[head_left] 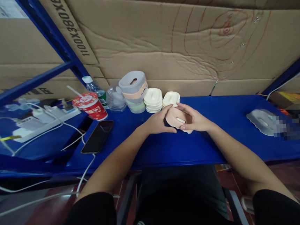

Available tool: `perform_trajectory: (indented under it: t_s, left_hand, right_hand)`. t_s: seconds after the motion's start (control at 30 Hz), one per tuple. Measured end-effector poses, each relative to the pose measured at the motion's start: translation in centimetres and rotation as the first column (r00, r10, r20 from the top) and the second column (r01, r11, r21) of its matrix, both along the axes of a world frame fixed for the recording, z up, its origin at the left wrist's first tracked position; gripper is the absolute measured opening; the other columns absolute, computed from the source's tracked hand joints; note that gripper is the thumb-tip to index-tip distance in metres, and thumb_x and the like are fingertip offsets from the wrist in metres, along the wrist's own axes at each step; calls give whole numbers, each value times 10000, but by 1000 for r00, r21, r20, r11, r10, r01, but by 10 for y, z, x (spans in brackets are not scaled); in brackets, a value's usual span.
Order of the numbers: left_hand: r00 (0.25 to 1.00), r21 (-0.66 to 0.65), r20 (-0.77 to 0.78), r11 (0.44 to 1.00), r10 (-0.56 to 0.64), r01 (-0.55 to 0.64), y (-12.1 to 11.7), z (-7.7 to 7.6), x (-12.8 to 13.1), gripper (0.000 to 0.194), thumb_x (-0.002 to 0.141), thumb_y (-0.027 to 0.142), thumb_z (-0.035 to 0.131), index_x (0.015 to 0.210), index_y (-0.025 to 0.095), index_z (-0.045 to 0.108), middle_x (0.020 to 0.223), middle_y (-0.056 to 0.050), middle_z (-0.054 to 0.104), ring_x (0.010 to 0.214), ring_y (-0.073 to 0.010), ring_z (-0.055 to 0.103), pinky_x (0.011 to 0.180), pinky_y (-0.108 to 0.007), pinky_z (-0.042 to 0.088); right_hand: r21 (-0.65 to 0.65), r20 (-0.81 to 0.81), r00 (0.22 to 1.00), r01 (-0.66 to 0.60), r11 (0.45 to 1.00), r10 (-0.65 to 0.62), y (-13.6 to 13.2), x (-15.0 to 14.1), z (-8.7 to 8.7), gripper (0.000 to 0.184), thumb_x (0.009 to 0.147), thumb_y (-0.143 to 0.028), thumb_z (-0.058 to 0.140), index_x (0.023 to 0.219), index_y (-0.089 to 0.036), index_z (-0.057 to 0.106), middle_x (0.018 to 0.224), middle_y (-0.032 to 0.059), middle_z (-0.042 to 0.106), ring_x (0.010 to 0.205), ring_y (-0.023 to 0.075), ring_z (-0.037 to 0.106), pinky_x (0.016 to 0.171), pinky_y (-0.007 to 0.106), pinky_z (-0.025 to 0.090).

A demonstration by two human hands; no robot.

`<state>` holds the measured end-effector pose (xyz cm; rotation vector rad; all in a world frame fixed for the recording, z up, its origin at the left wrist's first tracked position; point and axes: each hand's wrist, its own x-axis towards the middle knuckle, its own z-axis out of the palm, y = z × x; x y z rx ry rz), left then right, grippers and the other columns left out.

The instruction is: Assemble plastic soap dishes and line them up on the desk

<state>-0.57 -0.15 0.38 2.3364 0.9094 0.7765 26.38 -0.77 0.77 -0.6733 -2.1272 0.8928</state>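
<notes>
Both hands meet over the blue shelf point(221, 144) and hold one pale pink plastic lid point(176, 118) with a slot in its middle. My left hand point(158, 123) grips its left edge with curled fingers. My right hand point(194, 119) wraps its right side, thumb on top. Just behind them stand two low stacks of cream lids point(153, 99) point(171, 98). Further left rises a taller stack of grey, pink and green boxes point(134, 91).
A black phone point(97, 136) on a white cable lies at the left. Behind it are a red paper cup with a straw point(91, 105), a water bottle point(93, 85), a clear bag point(115, 98) and a white power strip point(43, 120). A grey lid point(261, 121) lies far right. Cardboard sheets back the shelf.
</notes>
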Motion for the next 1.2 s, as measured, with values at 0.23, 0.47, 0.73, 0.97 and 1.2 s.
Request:
perform_trajectory:
  t_s: [0.23,0.47,0.73,0.97,1.2]
  left_hand:
    - [991,40,120,998,-54,49,-2,0,2,1114,770,550,856,1665,181,305,1678,-245,408,1527,-445,450,1240,-650,395]
    - [980,217,199,974,20,-64,5,1,-9,1071,738,543,881,1606,178,371,1589,-239,511,1457,-423,532,1212,-607,450]
    - [777,284,444,753,446,-594,19,-4,-13,1008,747,518,906,1544,215,369,1512,-204,496,1237,-330,668,934,-441,638]
    - [662,225,405,633,631,-741,23,-7,-6,771,739,381,920,1333,215,458,1493,-212,498,1412,-370,559,1038,-493,605]
    - [675,222,230,638,701,-738,17,2,-7,439,824,361,861,1146,225,596,1621,-177,441,1324,-361,650,955,-481,641]
  right_hand:
    - [-5,-99,995,26,1000,-27,2,1,-1,1029,724,-507,952,1612,-364,452,1600,107,548,1512,386,488,1285,615,332]
    - [-115,-259,944,178,977,-202,9,5,4,1018,717,-727,859,1582,-383,445,1643,95,500,1489,400,508,1245,608,420]
    - [-135,-291,895,310,941,-337,23,18,2,1017,713,-784,821,1563,-362,458,1640,116,499,1397,415,585,1168,618,500]
    - [-160,-266,915,268,950,-303,19,10,-6,948,717,-683,879,1524,-353,506,1583,120,559,1398,397,592,1153,604,510]
    - [-193,-247,916,272,943,-315,20,10,-7,975,693,-699,890,1518,-342,513,1528,126,612,1338,384,640,1113,596,543]
